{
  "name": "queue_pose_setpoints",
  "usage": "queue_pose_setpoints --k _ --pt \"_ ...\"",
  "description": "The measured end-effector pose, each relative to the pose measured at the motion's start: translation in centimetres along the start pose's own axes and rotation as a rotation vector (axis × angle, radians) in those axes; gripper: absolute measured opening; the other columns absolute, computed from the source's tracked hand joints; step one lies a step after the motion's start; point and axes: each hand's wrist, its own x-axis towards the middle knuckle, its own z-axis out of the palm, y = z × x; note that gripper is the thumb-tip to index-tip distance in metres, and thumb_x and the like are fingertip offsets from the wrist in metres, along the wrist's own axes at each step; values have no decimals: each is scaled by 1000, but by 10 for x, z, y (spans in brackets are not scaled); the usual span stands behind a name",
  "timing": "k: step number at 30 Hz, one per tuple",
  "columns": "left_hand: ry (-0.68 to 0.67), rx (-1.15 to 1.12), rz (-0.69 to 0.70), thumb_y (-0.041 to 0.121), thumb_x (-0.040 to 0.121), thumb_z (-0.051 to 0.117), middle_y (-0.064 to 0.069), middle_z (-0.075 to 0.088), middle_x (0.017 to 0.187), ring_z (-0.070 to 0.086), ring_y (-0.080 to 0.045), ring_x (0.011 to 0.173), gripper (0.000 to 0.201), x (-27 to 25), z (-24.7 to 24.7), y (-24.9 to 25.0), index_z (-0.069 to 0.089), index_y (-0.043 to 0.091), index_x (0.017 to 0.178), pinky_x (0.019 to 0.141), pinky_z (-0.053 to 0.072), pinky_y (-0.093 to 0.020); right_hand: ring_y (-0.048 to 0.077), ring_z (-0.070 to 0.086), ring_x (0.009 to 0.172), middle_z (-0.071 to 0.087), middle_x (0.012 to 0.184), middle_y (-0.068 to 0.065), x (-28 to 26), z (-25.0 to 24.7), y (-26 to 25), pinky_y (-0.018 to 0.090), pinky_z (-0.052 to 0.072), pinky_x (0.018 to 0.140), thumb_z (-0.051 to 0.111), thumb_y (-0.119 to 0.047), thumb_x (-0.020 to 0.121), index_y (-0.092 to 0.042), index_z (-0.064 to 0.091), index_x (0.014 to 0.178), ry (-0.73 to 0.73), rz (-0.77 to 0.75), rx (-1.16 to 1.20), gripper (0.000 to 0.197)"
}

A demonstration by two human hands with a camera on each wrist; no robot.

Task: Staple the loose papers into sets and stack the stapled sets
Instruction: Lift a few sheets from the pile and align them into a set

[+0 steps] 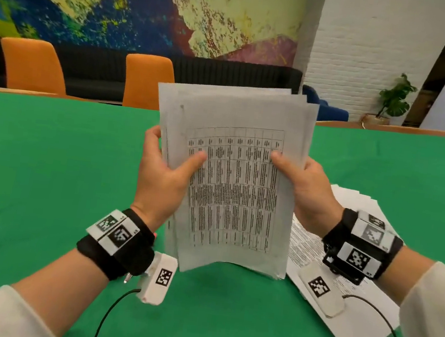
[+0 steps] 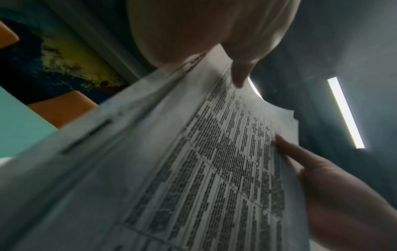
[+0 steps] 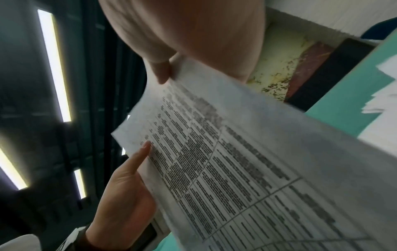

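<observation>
Overhead, each hand — left hand [image 1: 165, 173], right hand [image 1: 306, 189] — pinches the upright sheaf [image 1: 231, 175]; only there, loose papers [image 1: 339, 300] show.

Standing upright at centre frame: sheaf of papers [image 1: 231, 175], lower edge touching the surface [image 1: 50, 162], left hand [image 1: 164, 174] gripping its left side, right hand [image 1: 306, 190] its right. Lying at lower right: more loose sheets [image 1: 337, 320]. Standing behind, upper left: two chairs [image 1: 32, 65].

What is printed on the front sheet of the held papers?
A black grid table of dense text on white, on the held papers; clearest in the head view.
</observation>
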Motion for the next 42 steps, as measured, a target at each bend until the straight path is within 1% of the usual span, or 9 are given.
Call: queue_pose_setpoints --k 4,7,12,17,21,23,31,38,42 --pt "-13 -10 115 3 91 76 -5 67 122 72 -18 111 52 12 6 16 44 16 130 92 61 -40 30 77 98 79 108 13 -2 8 -17 49 63 87 67 -17 98 -10 72 113 55 -107 -19 17" --pt "-18 -68 217 3 94 72 -2 64 124 69 -13 113 47 26 11 38 43 19 127 95 57 -30 32 76 100 78 109 14 7 16 -36 49 62 88 65 -16 101 -5 70 116 82 -220 -4 20" --pt "11 -62 109 2 96 68 2 67 116 71 -4 102 42 28 7 25 41 11 126 87 57 -24 28 76 99 78 111 14 12 17 -33 45 62 87 67 -17 100 -6 69 119 66 -223 -57 21" --pt "-50 23 -19 2 99 64 1 70 122 72 -9 109 38 3 4 -2 46 16 130 95 61 -41 25 77 98 80 106 8 7 12 -7 49 62 91 70 -18 98 -16 74 110 48 -115 -235 13" --pt "-9 31 154 0 98 63 1 67 116 71 -6 102 34 23 15 34 44 13 122 86 59 -26 25 77 97 78 106 9 16 22 -33 45 64 85 67 -15 100 -12 70 112 88 -236 -165 13" --pt "-30 -13 192 3 98 64 -4 66 117 72 -11 103 33 33 15 47 41 13 120 86 60 -29 24 76 101 78 110 9 20 26 -43 45 63 89 69 -15 99 -9 69 117 104 -279 -146 20" --pt "-19 140 134 6 97 65 7 68 111 72 -9 101 35 10 4 11 44 17 123 85 62 -34 22 77 97 79 104 4 14 25 -17 47 63 88 67 -18 100 -23 71 103 33 -197 -278 8" --pt "29 82 256 3 94 62 -7 62 116 68 -15 107 33 45 2 50 41 10 119 86 59 -30 21 77 96 79 104 6 31 39 -49 38 63 82 69 -12 99 -9 71 114 89 -337 -163 16" --pt "6 96 128 8 96 64 -2 66 115 71 -14 103 32 25 -5 25 46 16 120 86 62 -37 21 76 97 79 103 3 20 31 -18 44 62 88 71 -15 97 -17 73 109 53 -228 -244 13"
